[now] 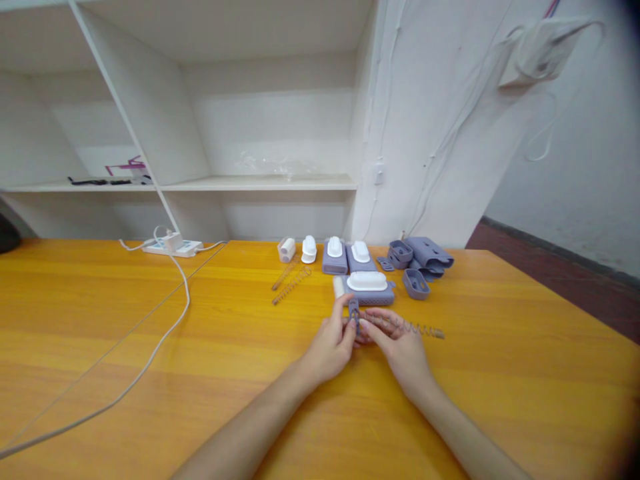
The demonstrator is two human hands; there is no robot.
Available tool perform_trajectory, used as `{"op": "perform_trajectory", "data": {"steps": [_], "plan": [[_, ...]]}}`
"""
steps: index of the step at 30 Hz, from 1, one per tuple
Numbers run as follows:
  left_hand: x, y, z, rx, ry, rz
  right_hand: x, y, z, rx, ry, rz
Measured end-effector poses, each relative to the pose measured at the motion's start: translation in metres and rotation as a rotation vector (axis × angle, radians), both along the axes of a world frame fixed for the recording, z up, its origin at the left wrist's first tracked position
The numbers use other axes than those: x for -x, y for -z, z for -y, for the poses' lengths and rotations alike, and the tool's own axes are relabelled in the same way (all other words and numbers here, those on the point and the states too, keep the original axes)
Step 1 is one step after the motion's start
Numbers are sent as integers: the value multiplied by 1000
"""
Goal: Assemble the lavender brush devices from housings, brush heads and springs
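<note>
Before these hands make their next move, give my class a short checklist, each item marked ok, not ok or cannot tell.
1. Left hand holds the small grey part: ok, fingers and thumb are on it.
2. Right hand is at the same part: ok, its thumb reaches the lower end.
3. Long spring is joined to the part: cannot tell, fingers hide that end.
4. Free room just beyond the fingers: not ok, the grey case with a long white top lies close behind.
5. White cable is away from both hands: ok, it runs well to the left.
</note>
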State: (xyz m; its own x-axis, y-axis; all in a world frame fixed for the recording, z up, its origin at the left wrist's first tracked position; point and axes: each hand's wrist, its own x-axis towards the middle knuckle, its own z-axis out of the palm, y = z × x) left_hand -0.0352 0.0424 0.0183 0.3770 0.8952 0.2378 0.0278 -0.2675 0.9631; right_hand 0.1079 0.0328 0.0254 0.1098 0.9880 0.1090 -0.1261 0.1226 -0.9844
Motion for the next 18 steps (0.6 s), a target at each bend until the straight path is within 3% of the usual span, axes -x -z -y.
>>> {"op": "perform_trajectory", "data": {"steps": [6,18], "plan": [[2,-2,0,36,51,43,-1,3,-1,-48,60,76],[5,-3,-1,68,71,81,-2,6,-2,-9,47,50]]}}
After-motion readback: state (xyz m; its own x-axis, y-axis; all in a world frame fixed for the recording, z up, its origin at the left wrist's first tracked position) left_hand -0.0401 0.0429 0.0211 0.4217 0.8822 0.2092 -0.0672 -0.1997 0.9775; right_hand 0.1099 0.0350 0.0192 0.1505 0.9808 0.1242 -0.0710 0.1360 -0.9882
